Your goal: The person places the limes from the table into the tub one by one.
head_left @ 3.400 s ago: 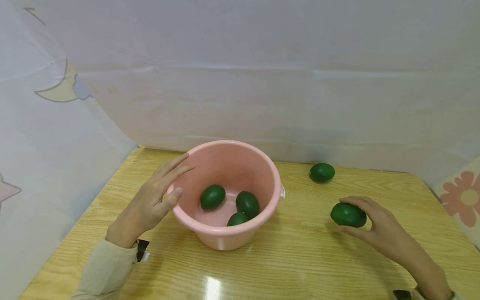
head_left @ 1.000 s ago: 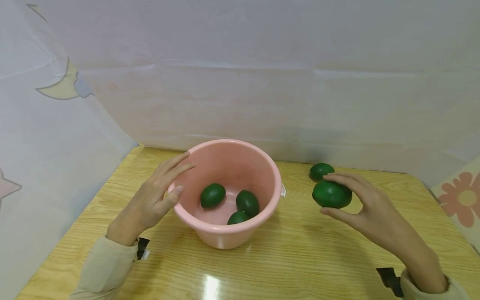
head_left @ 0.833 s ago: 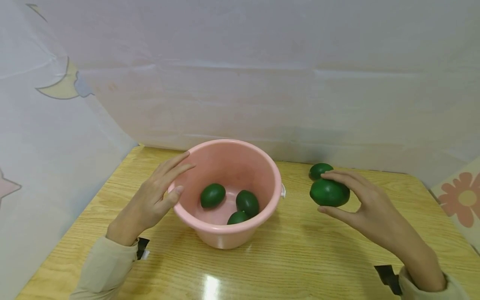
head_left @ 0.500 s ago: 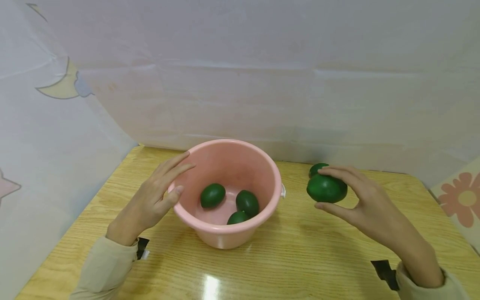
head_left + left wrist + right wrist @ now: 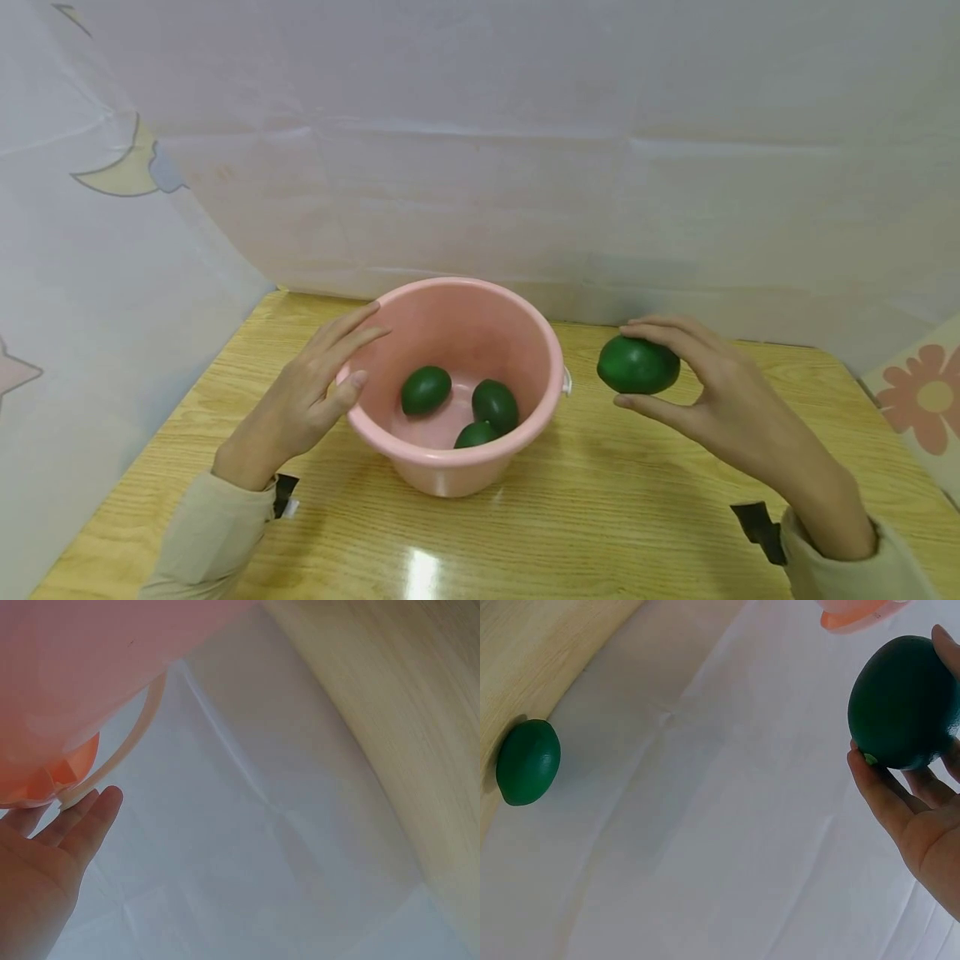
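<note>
The right hand [image 5: 720, 379] holds a smooth, dark green oval fruit [image 5: 639, 365] between thumb and fingers, above the table to the right of the bucket. A small pale stem end shows on that fruit [image 5: 904, 701] in the right wrist view. The left hand [image 5: 300, 404] rests against the left rim of a pink bucket [image 5: 450, 458], fingers fairly straight. From below, the left wrist view has its fingertips right at the bucket's rim and pale handle [image 5: 131, 739]. Inside the bucket lie three similar green fruits [image 5: 426, 391].
Another green fruit [image 5: 529, 762] lies near the table's back edge in the right wrist view, hidden behind the held one in the head view. The wooden table [image 5: 600, 533] meets a pale hanging sheet [image 5: 480, 167] at the back and sides.
The right hand has lifted the green fruit off the table and carried it left and away from the body, covering the far fruit in the head view. The left hand stays at the rim.
</note>
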`<state>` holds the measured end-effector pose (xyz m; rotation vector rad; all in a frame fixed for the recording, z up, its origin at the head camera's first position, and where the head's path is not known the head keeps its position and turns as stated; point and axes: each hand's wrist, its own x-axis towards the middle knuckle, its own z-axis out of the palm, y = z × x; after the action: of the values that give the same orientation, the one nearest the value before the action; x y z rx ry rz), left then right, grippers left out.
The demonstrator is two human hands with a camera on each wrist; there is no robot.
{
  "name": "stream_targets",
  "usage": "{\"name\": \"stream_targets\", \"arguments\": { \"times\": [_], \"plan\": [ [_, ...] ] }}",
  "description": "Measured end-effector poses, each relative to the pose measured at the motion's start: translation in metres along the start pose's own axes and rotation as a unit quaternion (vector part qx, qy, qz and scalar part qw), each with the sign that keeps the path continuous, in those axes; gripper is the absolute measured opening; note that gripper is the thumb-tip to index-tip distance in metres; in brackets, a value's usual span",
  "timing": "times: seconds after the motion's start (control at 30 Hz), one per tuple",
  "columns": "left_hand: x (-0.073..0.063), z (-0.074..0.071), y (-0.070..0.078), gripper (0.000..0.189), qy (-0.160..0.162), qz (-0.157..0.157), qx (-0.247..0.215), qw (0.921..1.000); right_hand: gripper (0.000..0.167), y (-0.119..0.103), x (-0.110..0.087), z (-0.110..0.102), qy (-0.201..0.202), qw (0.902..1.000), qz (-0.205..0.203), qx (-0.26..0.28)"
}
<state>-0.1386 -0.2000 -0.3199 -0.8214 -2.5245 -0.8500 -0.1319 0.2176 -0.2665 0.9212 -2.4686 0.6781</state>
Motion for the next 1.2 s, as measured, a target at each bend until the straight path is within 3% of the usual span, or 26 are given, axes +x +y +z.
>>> {"name": "stream_targets", "arguments": {
  "times": [1.2],
  "plan": [
    [0.002, 0.002, 0.001, 0.051, 0.001, 0.003, 0.001, 1.0000, 0.072, -0.026, 0.033, 0.007, -0.029, 0.9983, -0.047, 0.018]
  ]
}}
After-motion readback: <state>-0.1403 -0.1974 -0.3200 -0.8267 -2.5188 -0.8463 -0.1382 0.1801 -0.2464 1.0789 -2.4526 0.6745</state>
